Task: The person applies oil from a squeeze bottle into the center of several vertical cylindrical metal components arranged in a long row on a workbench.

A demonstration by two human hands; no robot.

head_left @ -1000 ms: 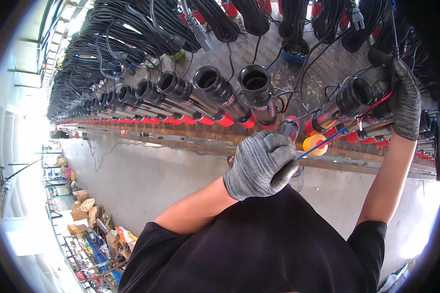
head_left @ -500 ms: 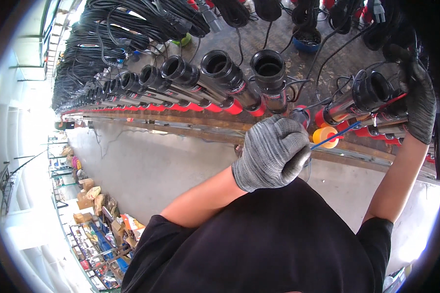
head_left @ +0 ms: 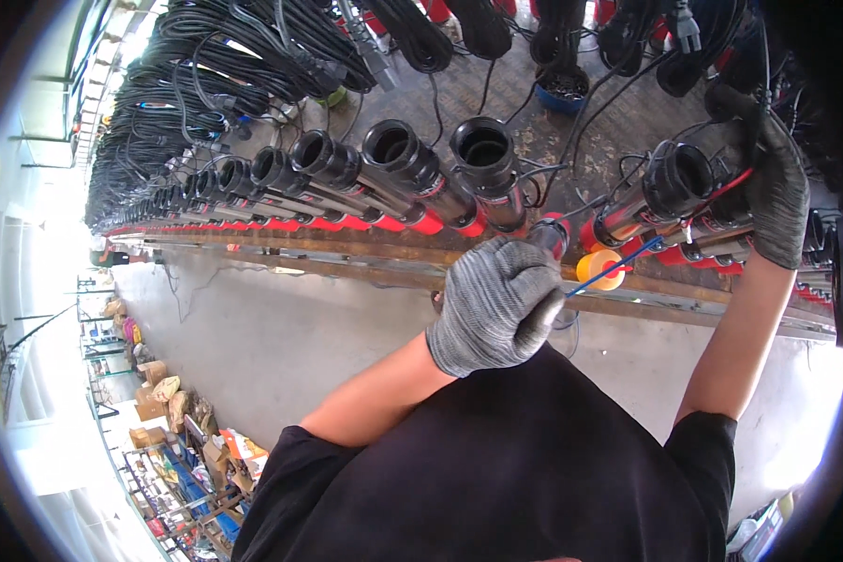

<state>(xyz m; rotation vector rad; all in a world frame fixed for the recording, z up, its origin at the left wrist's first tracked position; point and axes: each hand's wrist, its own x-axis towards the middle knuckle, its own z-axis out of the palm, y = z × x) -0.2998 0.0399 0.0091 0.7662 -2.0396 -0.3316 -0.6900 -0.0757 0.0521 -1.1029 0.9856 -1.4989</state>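
Observation:
Both of my hands wear grey knit gloves. My left hand (head_left: 501, 304) is closed in a fist at the table's near edge, and a blue wire (head_left: 613, 268) runs taut out of it to the right. My right hand (head_left: 776, 183), raised at the far right, has its fingers curled round a red wire (head_left: 729, 185); the fingertips are partly lost in dark cables. Between the hands leans a metal cylinder with a black open-mouthed collar (head_left: 676, 178), the wires passing close to it. A yellow-orange tape roll (head_left: 590, 270) sits just right of my left fist.
A long row of similar black-collared cylinders (head_left: 485, 155) with red ends stretches left along the table (head_left: 618, 126). Coiled black cables (head_left: 417, 37) with plugs lie behind. A blue bowl (head_left: 562, 94) stands among them. Boxes and bags (head_left: 164, 403) line the floor's left side.
The view has shifted slightly, so the table's things sit a little left and lower. Both hands keep their holds, and the blue wire stays taut.

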